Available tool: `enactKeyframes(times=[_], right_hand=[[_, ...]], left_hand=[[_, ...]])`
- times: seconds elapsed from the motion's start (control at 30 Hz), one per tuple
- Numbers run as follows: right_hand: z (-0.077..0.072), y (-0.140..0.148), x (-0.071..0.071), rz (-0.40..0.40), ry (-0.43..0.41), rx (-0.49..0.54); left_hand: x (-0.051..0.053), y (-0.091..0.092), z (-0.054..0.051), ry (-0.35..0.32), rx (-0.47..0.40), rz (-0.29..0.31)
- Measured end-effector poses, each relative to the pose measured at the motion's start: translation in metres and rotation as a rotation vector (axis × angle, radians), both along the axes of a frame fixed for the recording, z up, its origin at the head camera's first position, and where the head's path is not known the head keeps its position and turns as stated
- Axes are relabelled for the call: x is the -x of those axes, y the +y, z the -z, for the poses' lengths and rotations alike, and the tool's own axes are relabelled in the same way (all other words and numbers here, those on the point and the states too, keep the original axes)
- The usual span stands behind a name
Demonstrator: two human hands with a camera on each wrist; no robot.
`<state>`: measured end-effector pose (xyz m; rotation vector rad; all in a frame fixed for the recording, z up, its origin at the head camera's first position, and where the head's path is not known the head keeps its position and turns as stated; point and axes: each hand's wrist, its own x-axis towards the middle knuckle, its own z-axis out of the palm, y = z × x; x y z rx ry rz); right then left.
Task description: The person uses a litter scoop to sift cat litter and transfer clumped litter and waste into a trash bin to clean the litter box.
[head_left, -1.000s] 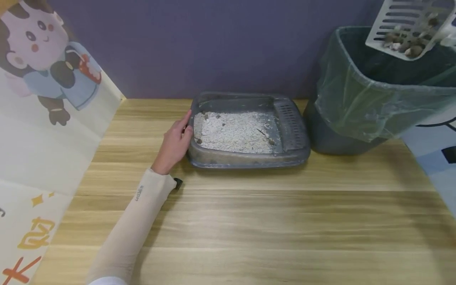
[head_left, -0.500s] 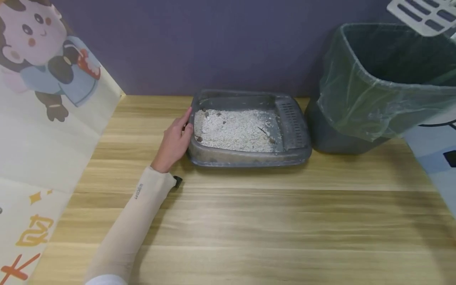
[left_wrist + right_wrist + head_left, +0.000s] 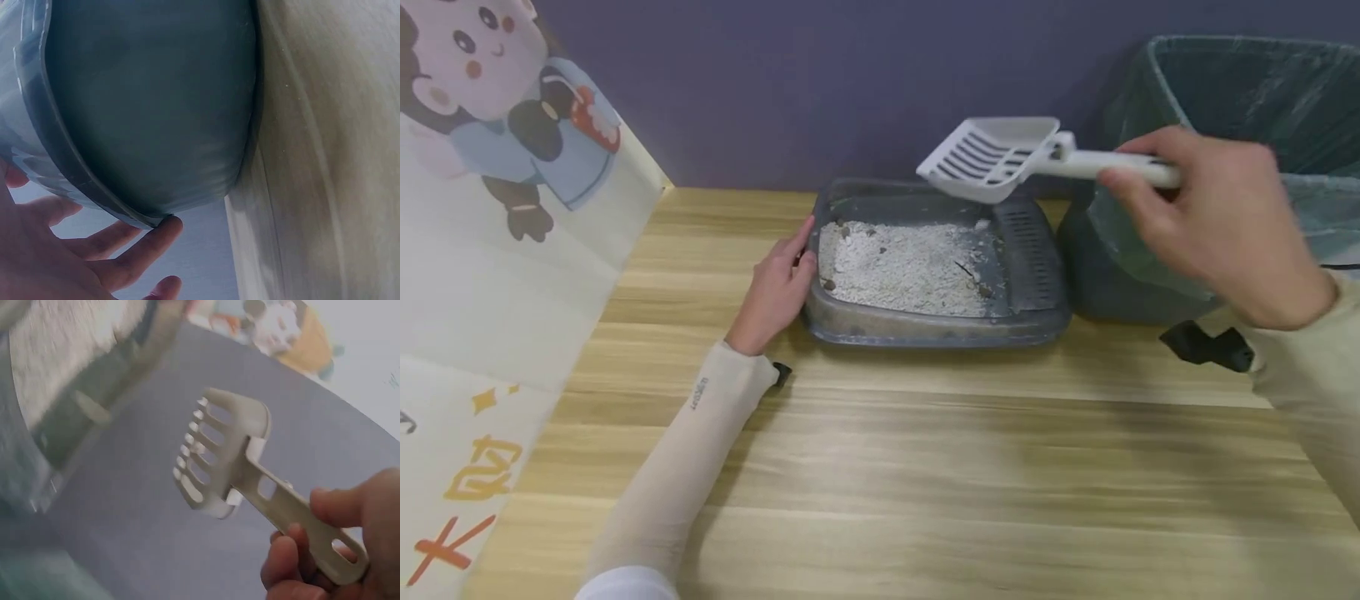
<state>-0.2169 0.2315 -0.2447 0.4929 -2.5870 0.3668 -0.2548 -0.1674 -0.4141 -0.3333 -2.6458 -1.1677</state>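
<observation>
Right fingers (image 3: 281, 559) curled round slotted plastic scoop (image 3: 284, 507); left fingers (image 3: 140, 257) spread, touching smooth grey tray (image 3: 925, 328)

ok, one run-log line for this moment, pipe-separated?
left hand: touching litter box side | right hand: gripping scoop, clear of litter | dark clumps: in litter | lined bin: beside box

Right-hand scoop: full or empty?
Looks empty: in the head view, no clumps lie in the scoop and the dark wall shows through its slots. Tiny bits: cannot tell.
</observation>
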Motion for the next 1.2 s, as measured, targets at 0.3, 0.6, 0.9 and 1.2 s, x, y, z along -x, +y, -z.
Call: enactKeyframes(times=[0.3, 0.6, 0.9, 1.2], right_hand=[[0.024, -0.030, 0.024, -0.192, -0.263, -0.133], [0.008, -0.039, 0.035, -0.135, -0.436, -0.352], [0.006, -0.044, 0.073, -0.084, -0.687, -0.550], [-0.004, -0.050, 0.074, -0.091, -0.635, -0.572]], left_hand=[[0.000, 0.000, 0.000, 0.002, 0.012, -0.009], [0.000, 0.001, -0.002, 0.010, 0.008, -0.005], [-0.001, 0.000, 0.000, -0.017, 0.004, -0.012], [0.000, 0.000, 0.000, -0.016, 0.001, -0.012]])
